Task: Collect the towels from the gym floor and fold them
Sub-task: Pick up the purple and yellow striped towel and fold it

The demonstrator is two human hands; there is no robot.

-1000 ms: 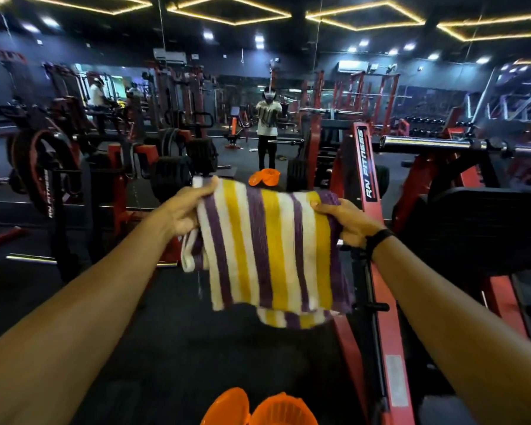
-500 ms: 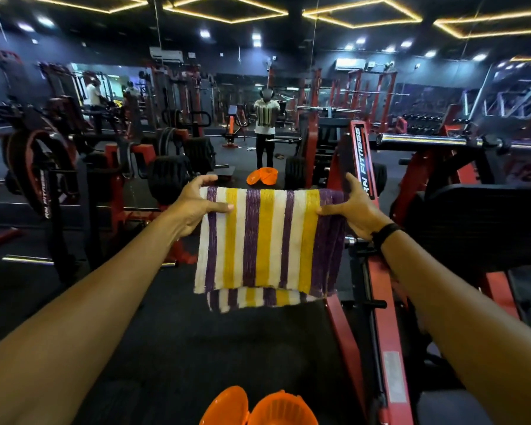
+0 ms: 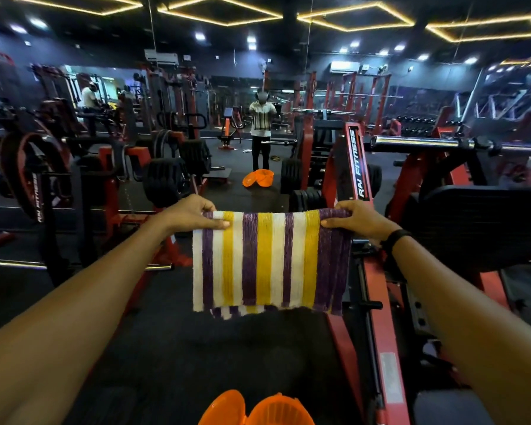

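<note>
At chest height in front of the person, out over the dark rubber gym floor (image 3: 154, 348), a striped towel (image 3: 267, 259) hangs doubled over, held up between both outstretched arms. On the left stands a red and black weight machine (image 3: 111, 179) with thick black plates on its pegs. Next comes the left hand (image 3: 190, 214), whose grip is closed on the towel's top left corner, thumb laid across the front and fingers curled behind. From there the folded top edge runs level to the right, so the towel's long side lies left to right and its stripes drop straight down. Those stripes are white, purple and mustard yellow in a coarse, ribbed weave, and the shape is a plain rectangle. A back layer peeks out below the front one, with its ragged lower edge showing along the bottom. The right hand (image 3: 357, 220) pinches the top right corner, bunching the purple cloth a little, and a black band (image 3: 394, 239) circles that wrist. Further right rises a red steel frame (image 3: 357, 167) with white lettering, beside a chrome bar (image 3: 426, 142). Two orange plastic tubs (image 3: 258, 409) sit on the floor at the bottom edge of the view.
</note>
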